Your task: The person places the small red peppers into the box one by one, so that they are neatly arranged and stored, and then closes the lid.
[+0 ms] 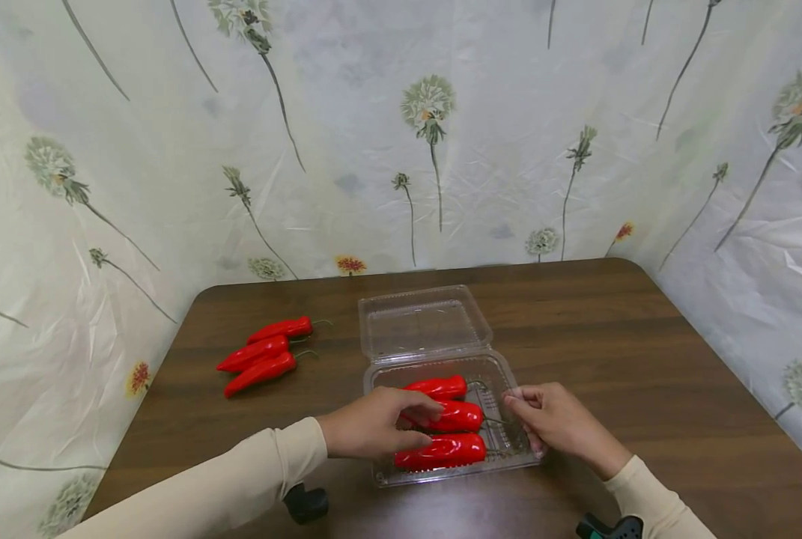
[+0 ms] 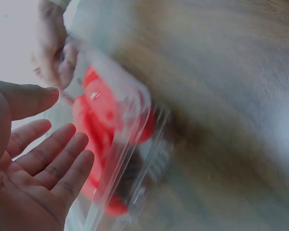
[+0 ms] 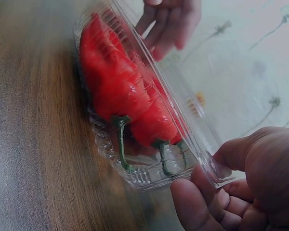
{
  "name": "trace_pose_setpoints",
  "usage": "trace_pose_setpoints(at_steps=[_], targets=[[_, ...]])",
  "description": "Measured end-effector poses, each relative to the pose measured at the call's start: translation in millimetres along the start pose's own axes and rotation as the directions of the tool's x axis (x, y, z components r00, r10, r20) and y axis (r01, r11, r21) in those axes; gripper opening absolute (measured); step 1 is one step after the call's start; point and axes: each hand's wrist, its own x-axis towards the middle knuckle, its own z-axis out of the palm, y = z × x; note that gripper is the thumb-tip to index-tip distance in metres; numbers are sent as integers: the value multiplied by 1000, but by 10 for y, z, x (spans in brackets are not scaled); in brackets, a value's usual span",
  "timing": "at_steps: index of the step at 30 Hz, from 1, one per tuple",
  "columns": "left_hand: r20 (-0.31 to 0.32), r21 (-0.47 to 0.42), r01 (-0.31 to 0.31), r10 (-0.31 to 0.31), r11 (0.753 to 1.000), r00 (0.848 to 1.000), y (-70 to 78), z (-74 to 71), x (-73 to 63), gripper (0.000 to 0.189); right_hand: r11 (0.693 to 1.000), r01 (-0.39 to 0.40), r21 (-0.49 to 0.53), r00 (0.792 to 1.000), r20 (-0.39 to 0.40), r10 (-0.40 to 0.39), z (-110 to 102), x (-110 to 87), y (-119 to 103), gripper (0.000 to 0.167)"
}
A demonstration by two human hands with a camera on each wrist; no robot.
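A clear plastic clamshell container (image 1: 454, 479) stands on the table with its lid (image 1: 417, 322) folded back. Three red peppers (image 1: 449, 452) with green stems lie side by side in its base. My right hand (image 1: 559, 423) pinches the base's right rim between thumb and fingers, as the right wrist view shows at the container's corner (image 3: 214, 173). Over the left part of the peppers is my left hand (image 1: 377, 423). Its fingers are spread, with the palm (image 2: 24, 197) bare in the left wrist view; whether a fingertip touches a pepper I cannot tell.
Three more red peppers (image 1: 260, 373) lie in a group on the left of the brown wooden table (image 1: 596, 337). A pale curtain (image 1: 360, 150) with a dandelion print hangs behind the table and along both sides.
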Motion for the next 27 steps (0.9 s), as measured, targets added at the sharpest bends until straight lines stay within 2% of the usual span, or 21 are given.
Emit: trace_pose_setpoints(at_steps=[5,7,10,15,21,24,27], targets=[[-105,-49,-39,33,998,994,-75,-247,-197,45,1000,-5,-4,1000,9,5,0,7,-23,30],[-154,-76,-61,48,995,987,-118,-373,-294,45,1000,-8,-4,1000,10,8,-2,8,-23,28],[-234,-85,-60,39,995,972,-209,-573,-453,44,1000,-8,2,1000,7,8,-3,8,-17,26],[-357,-27,54,-60,998,932,-465,-851,-701,47,1000,-13,9,1000,4,13,-9,5,-9,26],[-458,64,216,-163,974,874,-872,-1017,-904,48,1000,-18,9,1000,15,18,-12,6,4,26],[-484,130,266,-173,955,858,-1064,-1055,-969,49,1000,-23,12,1000,19,23,-11,9,8,26],[-501,202,288,-153,936,851,-1220,-1079,-1015,50,1000,-18,9,1000,19,17,-7,10,8,26]])
